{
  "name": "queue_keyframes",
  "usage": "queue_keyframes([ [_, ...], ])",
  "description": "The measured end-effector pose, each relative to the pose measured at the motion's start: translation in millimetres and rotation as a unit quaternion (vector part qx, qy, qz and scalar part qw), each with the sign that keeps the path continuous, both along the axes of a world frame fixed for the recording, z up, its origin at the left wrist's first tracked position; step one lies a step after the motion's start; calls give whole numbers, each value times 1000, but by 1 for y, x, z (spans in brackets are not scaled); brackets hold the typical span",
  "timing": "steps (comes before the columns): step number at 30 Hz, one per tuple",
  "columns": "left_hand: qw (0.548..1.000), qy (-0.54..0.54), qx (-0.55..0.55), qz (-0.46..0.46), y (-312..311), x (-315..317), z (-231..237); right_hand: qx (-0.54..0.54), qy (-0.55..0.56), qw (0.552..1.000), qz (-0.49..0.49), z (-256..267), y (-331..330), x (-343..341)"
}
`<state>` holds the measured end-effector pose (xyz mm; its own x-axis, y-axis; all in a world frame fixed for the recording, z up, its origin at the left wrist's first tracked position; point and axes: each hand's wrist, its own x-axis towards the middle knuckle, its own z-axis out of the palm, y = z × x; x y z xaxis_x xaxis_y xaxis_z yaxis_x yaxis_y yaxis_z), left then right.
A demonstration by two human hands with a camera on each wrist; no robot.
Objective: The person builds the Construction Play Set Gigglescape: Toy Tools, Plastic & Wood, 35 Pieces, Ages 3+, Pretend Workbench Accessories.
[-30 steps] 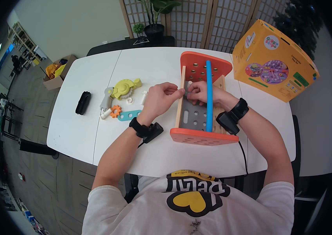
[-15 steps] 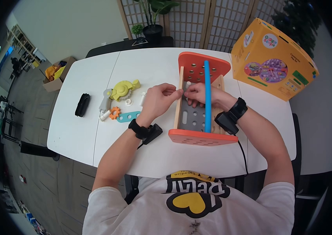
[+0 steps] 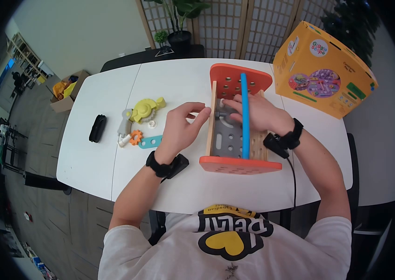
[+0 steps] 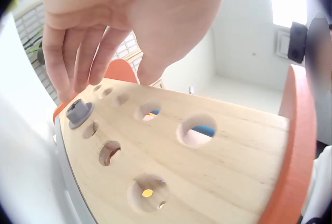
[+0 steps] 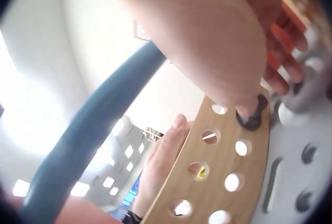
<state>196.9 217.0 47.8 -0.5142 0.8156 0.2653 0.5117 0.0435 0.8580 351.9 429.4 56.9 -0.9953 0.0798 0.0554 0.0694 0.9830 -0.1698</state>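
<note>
A toy workbench with orange ends (image 3: 240,164), wooden sides (image 4: 233,141) and a blue bar (image 3: 245,116) stands on the table. My left hand (image 3: 181,126) is at its left side panel, fingers relaxed, thumb by the top edge. In the left wrist view a grey bolt-like piece (image 4: 79,113) sits in a panel hole below the fingers. My right hand (image 3: 263,112) reaches inside under the bar, fingers spread. In the right wrist view its thumb touches a dark grey piece (image 5: 250,120) on the panel's inner face. A white piece (image 5: 290,115) lies near the fingers.
Left of the workbench lie a yellow-green toy saw (image 3: 145,110), an orange gear (image 3: 136,137), a teal strip (image 3: 151,142) and a white nut (image 3: 152,124). A black case (image 3: 97,129) lies farther left. The yellow box (image 3: 323,70) stands at the back right.
My left hand has drawn slightly left and down, away from the panel's edge. My right hand's fingers have spread from their bunched position, and the grey piece at the panel shows more.
</note>
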Motion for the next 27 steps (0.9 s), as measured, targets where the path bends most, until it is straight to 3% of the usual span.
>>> queue_keyframes([
  [2, 995, 45, 60, -69, -16, 8, 15, 115, -5, 993, 33, 20, 2, 18],
  [5, 957, 138, 102, -233, -40, 11, 31, 46, -91, 995, -20, 65, 8, 29],
  [8, 935, 166, 91, -300, -52, 17, 31, 59, 208, 975, -55, 64, 21, 36],
  [11, 933, 214, 65, -282, -60, 16, 33, 54, 306, 947, -80, 45, 39, 27],
  [14, 943, 219, 50, -246, -67, 4, 36, -165, 190, 951, -182, 48, 35, 35],
  [18, 977, 136, 30, -159, -78, -21, 32, -163, 188, 952, -179, 40, 41, 48],
  [23, 994, 110, 1, -13, -83, -39, 24, -148, 185, 954, -183, 47, 19, 70],
  [26, 995, 44, -42, 84, -84, -38, 15, -177, 192, 943, -207, 52, 4, 81],
  [27, 994, 11, -74, 74, -85, -41, 11, -208, 178, 936, -220, 51, 8, 84],
])
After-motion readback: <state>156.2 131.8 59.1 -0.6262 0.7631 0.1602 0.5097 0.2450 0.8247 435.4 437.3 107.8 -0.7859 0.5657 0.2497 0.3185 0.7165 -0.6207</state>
